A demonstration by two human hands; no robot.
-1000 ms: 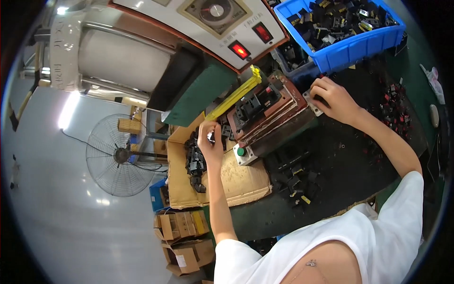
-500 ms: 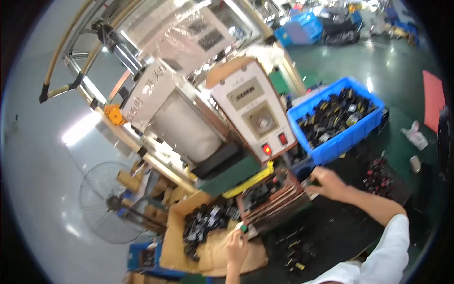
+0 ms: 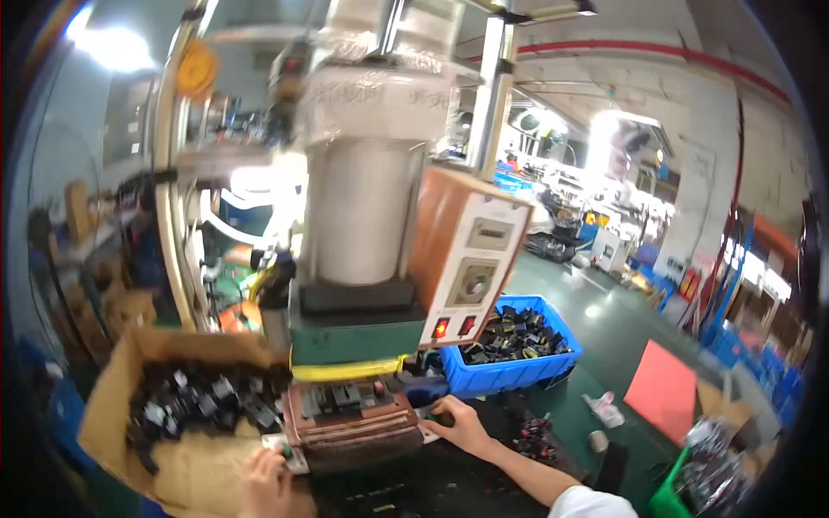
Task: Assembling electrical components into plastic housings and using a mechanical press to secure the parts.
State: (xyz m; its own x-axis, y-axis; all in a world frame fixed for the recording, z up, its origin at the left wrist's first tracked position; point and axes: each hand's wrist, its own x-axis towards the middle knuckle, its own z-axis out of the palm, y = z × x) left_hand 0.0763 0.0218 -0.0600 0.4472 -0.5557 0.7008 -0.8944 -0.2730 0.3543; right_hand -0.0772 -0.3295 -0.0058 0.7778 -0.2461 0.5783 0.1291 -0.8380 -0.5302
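A brown block fixture [image 3: 350,432] with layered sides stands in front of a machine's press head. Small black parts [image 3: 345,395] sit on its top. My left hand [image 3: 266,479], a little blurred, has its fingers curled at a green button [image 3: 287,451] on a light metal plate by the fixture's left corner. My right hand [image 3: 466,429] is closed over a similar green button [image 3: 442,418] on the plate at the right corner. Its fingertips are partly hidden.
A cardboard box [image 3: 104,432] of black parts stands left, a blue bin [image 3: 509,380] of black parts right. The press head [image 3: 354,337] and control box [image 3: 475,268] rise behind. Small dark red parts [image 3: 535,439] lie beyond my right forearm; a pink sheet [image 3: 661,382] is farther right.
My view has levelled out and swung, so the machine now stands upright in the middle. Both hands are still at the two sides of the fixture.
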